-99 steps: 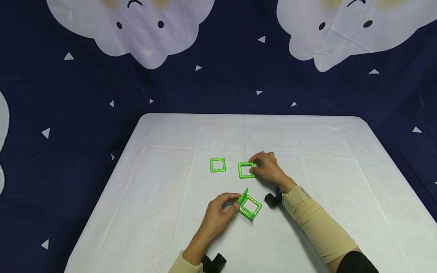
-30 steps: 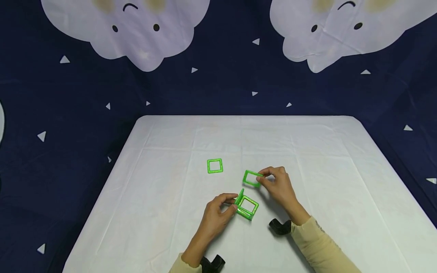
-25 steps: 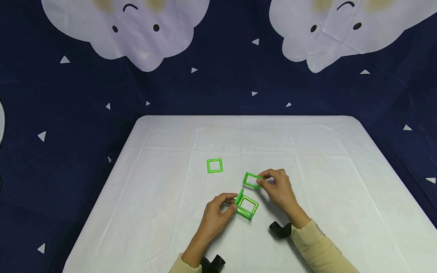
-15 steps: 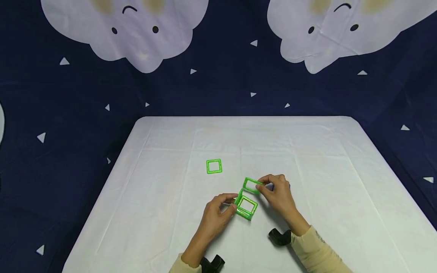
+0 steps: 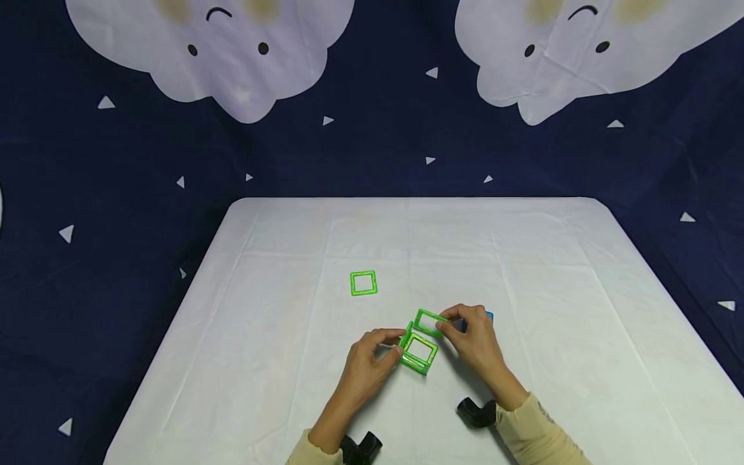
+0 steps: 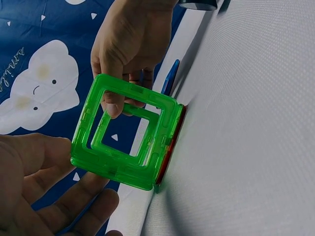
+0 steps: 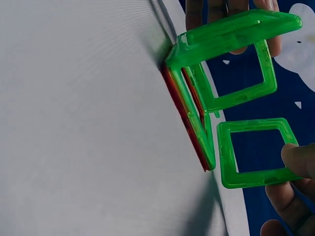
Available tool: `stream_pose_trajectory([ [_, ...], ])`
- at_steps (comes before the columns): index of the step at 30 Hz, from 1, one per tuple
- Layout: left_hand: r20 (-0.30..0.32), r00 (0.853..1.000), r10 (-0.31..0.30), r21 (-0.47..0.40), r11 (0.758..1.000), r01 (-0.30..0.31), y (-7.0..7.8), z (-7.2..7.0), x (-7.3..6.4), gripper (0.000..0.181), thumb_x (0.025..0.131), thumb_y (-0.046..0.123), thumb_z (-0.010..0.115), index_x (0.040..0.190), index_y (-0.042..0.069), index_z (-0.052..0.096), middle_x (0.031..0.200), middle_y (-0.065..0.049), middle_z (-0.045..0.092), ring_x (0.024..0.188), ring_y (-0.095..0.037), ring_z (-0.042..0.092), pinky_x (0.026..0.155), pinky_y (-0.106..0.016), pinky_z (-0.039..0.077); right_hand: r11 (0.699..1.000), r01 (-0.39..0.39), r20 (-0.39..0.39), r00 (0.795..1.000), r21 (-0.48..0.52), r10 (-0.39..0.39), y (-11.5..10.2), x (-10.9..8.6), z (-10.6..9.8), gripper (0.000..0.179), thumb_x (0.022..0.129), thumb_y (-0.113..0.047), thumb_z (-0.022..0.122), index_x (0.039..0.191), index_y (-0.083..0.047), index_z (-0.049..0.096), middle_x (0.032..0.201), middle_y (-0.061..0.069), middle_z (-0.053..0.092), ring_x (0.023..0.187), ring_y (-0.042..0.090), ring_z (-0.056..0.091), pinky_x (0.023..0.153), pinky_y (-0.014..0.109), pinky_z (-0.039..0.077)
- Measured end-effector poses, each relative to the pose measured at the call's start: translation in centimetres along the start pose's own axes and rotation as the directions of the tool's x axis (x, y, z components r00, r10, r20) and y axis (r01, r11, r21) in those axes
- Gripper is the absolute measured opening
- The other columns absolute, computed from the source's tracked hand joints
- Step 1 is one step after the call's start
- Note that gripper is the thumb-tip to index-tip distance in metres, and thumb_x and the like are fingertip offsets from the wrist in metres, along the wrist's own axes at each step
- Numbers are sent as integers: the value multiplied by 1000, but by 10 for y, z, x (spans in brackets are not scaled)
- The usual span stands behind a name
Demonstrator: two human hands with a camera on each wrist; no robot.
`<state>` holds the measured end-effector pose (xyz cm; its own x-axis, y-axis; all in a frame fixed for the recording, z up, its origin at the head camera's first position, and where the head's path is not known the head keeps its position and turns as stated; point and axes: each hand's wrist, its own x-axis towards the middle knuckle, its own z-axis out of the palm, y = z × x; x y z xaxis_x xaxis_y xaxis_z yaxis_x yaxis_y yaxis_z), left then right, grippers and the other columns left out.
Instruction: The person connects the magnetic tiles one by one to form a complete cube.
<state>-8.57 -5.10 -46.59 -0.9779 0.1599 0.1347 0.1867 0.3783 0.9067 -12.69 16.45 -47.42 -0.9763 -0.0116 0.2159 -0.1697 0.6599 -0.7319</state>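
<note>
My left hand [image 5: 369, 361] holds a small build of green square magnetic tiles [image 7: 241, 34] between thumb and fingers at its left side. The build has a flat base with tiles standing up from it, and a red layer [image 7: 184, 118] shows under the base in the right wrist view. My right hand [image 5: 478, 339] pinches a single green square magnetic tile [image 7: 227, 155] by one edge, thumb on one face and fingers behind. That tile is tilted, close beside the build's far right side. In the left wrist view it shows through the build's open frame.
Another green square tile [image 5: 352, 284] lies flat on the white table [image 5: 279, 310], beyond the left hand. A blue piece [image 6: 171, 77] lies behind the right hand, mostly hidden in the head view. Black wrist cameras [image 5: 476, 413] sit low near the table.
My right hand has lifted the green tile from the table and brought it down towards the build, tilting it. My left hand stays nearly still. The blue piece has come partly into view.
</note>
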Motion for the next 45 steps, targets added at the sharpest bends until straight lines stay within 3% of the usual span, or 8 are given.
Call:
stream_pose_trajectory([
  [13, 6, 1000, -8, 12, 1000, 8, 1, 1, 1, 27, 86, 16, 65, 112, 19, 68, 100, -3, 71, 97, -15, 61, 89, -38, 45, 1000, 16, 1, 1000, 13, -16, 1, -6, 4, 10, 77, -15, 76, 83, -17, 69, 78, 0, 62, 79, 15, 44, 76, 32, 29],
  [20, -2, 1000, -15, 12, 1000, 15, 2, 1, 1, 27, 85, 14, 65, 112, 18, 68, 97, -4, 71, 96, -16, 61, 87, -38, 46, 996, 93, -42, 995, -4, -93, -1, -9, 7, 12, 74, -12, 77, 80, -17, 68, 77, 0, 68, 80, 16, 46, 78, 33, 28],
  [29, -6, 1000, -14, 19, 1000, 14, 2, 1, 0, 27, 85, 15, 65, 112, 18, 69, 93, 1, 72, 94, -14, 61, 86, -38, 46, 977, 209, -86, 973, -46, -213, -2, -11, 10, 16, 70, -11, 80, 78, -17, 68, 74, -3, 70, 77, 16, 48, 78, 34, 27],
  [45, -13, 1000, 8, 45, 999, -8, 4, -2, 2, 27, 85, 15, 65, 112, 18, 69, 97, -2, 72, 96, -15, 62, 88, -35, 46, 967, 249, -75, 965, -52, -252, 0, -13, 11, 18, 69, -12, 81, 81, -19, 69, 75, -10, 64, 77, 15, 49, 74, 29, 28],
])
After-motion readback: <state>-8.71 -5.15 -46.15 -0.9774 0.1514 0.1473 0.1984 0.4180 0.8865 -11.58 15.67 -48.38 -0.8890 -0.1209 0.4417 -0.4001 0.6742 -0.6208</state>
